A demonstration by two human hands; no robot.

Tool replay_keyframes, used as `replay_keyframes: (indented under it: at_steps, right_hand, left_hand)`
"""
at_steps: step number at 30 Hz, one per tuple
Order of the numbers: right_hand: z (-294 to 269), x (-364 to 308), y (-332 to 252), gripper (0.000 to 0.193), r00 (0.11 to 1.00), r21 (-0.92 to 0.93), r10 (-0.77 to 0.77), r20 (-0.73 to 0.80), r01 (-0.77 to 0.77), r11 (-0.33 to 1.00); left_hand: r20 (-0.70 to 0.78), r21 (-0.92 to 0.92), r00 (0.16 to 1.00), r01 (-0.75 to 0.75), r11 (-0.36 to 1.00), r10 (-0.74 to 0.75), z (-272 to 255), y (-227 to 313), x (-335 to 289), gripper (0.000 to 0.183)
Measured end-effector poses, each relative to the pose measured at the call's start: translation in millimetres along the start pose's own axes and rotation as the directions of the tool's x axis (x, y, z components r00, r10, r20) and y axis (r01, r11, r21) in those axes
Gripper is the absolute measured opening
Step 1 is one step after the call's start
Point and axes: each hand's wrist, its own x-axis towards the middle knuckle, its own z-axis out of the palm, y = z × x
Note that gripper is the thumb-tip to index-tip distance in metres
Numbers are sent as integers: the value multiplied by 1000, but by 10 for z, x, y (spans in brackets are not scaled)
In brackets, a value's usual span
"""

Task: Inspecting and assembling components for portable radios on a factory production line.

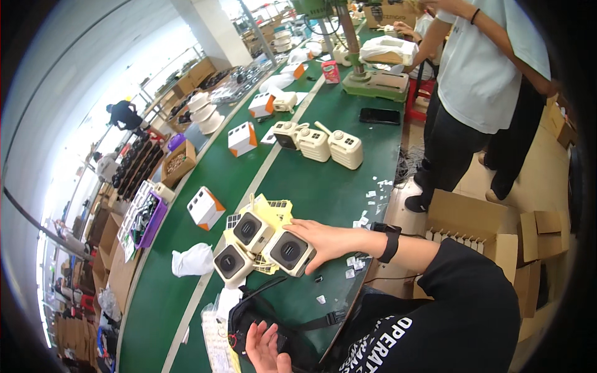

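Presently | cream speaker [290, 250] | between right fingers [301, 227] and thumb [310, 266], touching

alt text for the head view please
A right hand touches one of three cream speakers clustered on a green table, while the open left hand is near a black bag. White-and-orange boxes stand farther along.

Speaker [290, 250] at right hand [320, 239]: smooth matt cream plastic, dark textured front. Tabletop [298, 177] around right hand: smooth green, slight sheen. Just beyond left hand [266, 348]: black bag [256, 316], matt cloth. Well beyond right hand: phone [379, 116], glossy black. Right of right hand: carton [457, 210], matt brown cardboard.
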Motion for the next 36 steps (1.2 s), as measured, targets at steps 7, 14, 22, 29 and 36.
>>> replay_keyframes:
  at_steps: [7, 14, 22, 29, 36]
  right_hand:
    - [432, 182, -265, 108, 862, -76, 489, -132, -501, 862]
    - [488, 64, -269, 83, 933, 13, 323, -161, -325, 946]
    - [247, 92, -331, 81, 899, 82, 407, 164, -424, 902]
    - [483, -123, -779, 87, 992, -261, 119, -51, -129, 957]
    - [389, -122, -726, 86, 974, 23, 194, -119, -192, 981]
  left_hand:
    - [-17, -75, 999, 38, 996, -40, -71, 9, -76, 56]
    - [-46, -114, 998, 46, 992, -52, -85, -84, -76, 53]
    - [-72, -130, 996, 46, 990, -56, -158, -196, -85, 50]
    - [-116, -107, 991, 48, 993, -61, -260, -249, -102, 48]
    - [-164, -87, 985, 36, 996, -50, -438, -354, -105, 47]
